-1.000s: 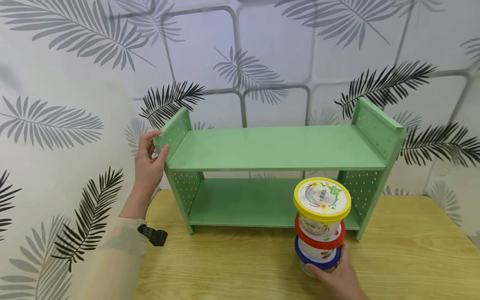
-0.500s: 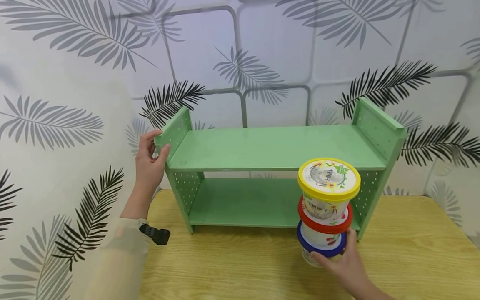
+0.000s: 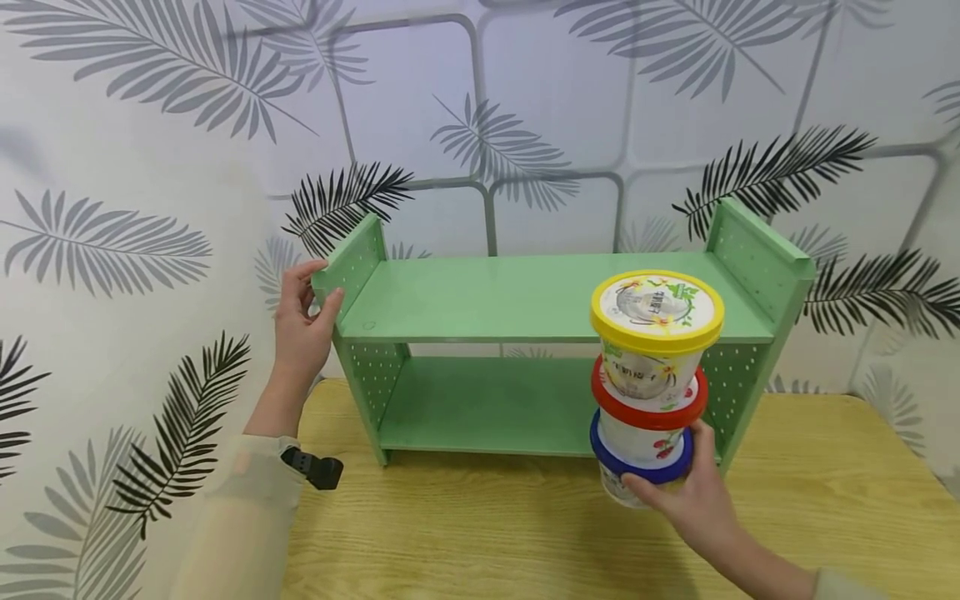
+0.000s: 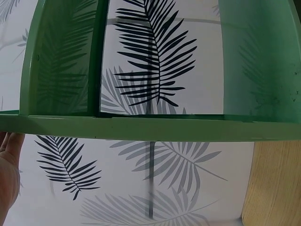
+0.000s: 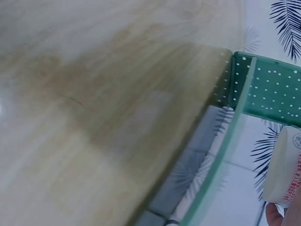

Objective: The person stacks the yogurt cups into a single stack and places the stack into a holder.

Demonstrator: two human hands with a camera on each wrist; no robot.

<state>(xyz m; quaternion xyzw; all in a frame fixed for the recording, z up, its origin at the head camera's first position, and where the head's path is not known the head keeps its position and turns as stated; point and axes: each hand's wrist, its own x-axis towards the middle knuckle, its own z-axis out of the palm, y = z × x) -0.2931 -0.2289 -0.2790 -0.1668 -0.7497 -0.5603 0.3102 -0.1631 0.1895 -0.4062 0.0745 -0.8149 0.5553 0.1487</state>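
In the head view a stack of three tubs is held up in front of the right part of a green two-tier shelf [image 3: 480, 296]. The yellow-lidded tub [image 3: 656, 312] is on top, the red-lidded tub [image 3: 645, 433] in the middle, and the blue-lidded tub [image 3: 618, 483] at the bottom. My right hand [image 3: 697, 504] grips the bottom tub from the right, thumb in front. My left hand [image 3: 302, 329] holds the front top of the shelf's left side panel [image 3: 348, 258]. The right wrist view shows only the bottom tub's side [image 5: 282, 165] and a bit of the hand.
The shelf stands on a wooden table [image 3: 465, 525] against a wall [image 3: 540, 108] with leaf patterns. Its right side panel [image 3: 761, 250] rises close to the stack. A black band [image 3: 315, 468] is on my left wrist.
My right hand has lifted the tub stack, so its yellow lid now overlaps the upper tier's front edge in view. My left hand stays on the side panel.
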